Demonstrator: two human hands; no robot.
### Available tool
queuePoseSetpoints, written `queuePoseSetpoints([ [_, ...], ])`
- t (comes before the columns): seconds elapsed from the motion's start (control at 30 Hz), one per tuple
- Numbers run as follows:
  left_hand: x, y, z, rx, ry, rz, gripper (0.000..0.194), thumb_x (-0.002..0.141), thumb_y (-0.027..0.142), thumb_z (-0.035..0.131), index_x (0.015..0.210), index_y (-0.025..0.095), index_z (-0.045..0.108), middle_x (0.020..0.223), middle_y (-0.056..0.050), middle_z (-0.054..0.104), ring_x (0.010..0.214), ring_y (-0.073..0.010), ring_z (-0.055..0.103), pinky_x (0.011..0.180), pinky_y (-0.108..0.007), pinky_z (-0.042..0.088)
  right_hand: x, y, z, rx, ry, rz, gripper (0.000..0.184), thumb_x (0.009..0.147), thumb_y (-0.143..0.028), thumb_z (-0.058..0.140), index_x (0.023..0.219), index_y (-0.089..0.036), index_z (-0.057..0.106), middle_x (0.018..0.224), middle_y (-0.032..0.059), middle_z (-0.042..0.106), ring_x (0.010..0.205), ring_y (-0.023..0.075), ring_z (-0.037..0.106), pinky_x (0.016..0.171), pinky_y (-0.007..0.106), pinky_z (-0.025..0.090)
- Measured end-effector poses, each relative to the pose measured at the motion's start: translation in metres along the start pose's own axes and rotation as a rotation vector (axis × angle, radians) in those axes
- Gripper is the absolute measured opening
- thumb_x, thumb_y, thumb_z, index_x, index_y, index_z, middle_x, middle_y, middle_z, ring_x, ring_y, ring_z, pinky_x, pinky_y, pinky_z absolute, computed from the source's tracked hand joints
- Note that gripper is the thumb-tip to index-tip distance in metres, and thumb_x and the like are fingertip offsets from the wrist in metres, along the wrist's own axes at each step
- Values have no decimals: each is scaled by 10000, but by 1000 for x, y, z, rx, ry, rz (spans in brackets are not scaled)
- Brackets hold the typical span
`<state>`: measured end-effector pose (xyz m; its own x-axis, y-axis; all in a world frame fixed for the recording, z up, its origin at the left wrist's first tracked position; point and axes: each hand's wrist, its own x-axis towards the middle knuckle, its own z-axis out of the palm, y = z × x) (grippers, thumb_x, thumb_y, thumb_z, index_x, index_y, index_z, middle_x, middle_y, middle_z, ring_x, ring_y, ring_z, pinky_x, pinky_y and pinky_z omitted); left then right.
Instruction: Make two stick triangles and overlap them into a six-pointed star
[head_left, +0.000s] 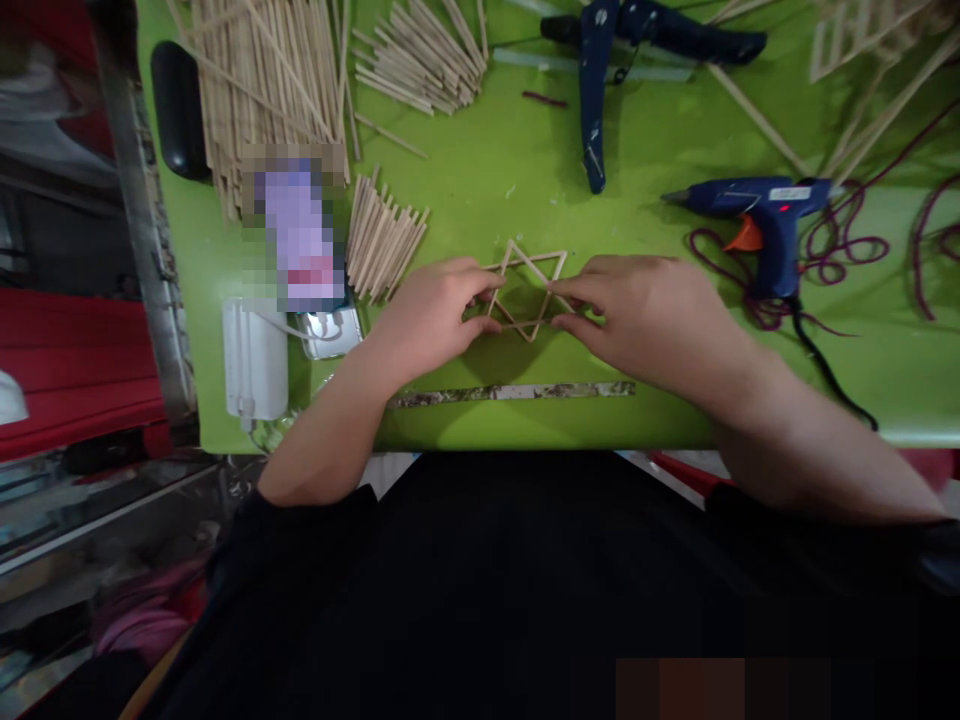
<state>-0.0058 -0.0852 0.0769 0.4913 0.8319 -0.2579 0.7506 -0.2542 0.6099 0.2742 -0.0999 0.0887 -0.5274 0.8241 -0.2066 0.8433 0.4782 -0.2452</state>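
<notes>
A small star shape made of thin wooden sticks (534, 272) lies on the green table (480, 190) in front of me. My left hand (431, 320) pinches its left side with curled fingers. My right hand (645, 315) pinches its right side, fingertips pressed on the sticks. Both hands rest low on the table surface, and their fingers hide part of the star.
A blue glue gun (757, 215) lies right of my hands beside a purple cord (840, 250). Another dark blue tool (600, 70) lies at the back. Piles of wooden sticks (262, 70) and a small bundle (382, 240) sit left. A white charger (255, 360) and a strip (517, 392) are near the front edge.
</notes>
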Motion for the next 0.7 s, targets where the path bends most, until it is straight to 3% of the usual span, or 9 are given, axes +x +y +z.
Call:
queuePoseSetpoints([
  [0.3, 1, -4, 4, -24, 23, 2, 379, 1067, 181, 911, 1443, 175, 869, 1315, -131, 846, 1131, -303, 810, 1125, -581, 694, -2, -4, 1, -56, -31, 28, 311, 1192, -355, 696, 1390, -245, 910, 1237, 98, 878, 1010, 302, 797, 723, 383, 423],
  [0.5, 1, -3, 3, -15, 19, -2, 392, 1046, 140, 919, 1434, 162, 869, 1313, -131, 850, 1107, -281, 804, 1105, -537, 693, -1, -8, -1, -66, -86, 42, 345, 1197, -343, 667, 1434, -237, 895, 1243, 107, 863, 972, 299, 783, 724, 390, 443],
  [0.7, 1, -2, 3, -6, 9, -9, 396, 1056, 145, 905, 1448, 163, 856, 1327, -133, 851, 1117, -272, 809, 1109, -520, 698, -2, -6, 1, -34, -55, 36, 340, 1197, -357, 672, 1401, -215, 905, 1228, 120, 863, 913, 281, 760, 734, 404, 482],
])
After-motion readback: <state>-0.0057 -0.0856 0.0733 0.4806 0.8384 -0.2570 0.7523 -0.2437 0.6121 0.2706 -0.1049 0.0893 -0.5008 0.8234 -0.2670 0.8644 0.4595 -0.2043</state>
